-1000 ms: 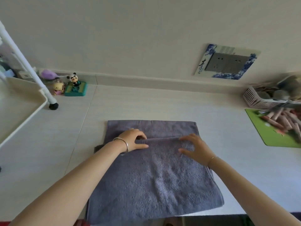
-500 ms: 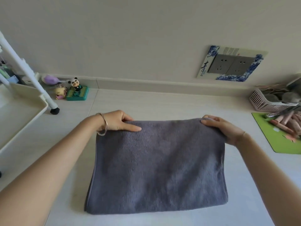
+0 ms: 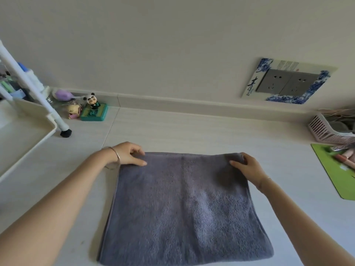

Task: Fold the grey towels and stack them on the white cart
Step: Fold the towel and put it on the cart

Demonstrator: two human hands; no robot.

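White cart (image 3: 25,135) & green mat (image 3: 334,169) — cut off by frame edges

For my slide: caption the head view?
Both hands, left hand and right hand, pinch the grey towel at its far corners.

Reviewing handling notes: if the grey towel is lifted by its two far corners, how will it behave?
The grey towel is soft folded terry, so it would probably sag and unfold. The left hand and right hand pinch its corners easily, suggesting it is light.

arms bare, no sleeves | L wrist: thin silver bangle (image 3: 115,158) | R wrist: fine bracelet (image 3: 267,178)
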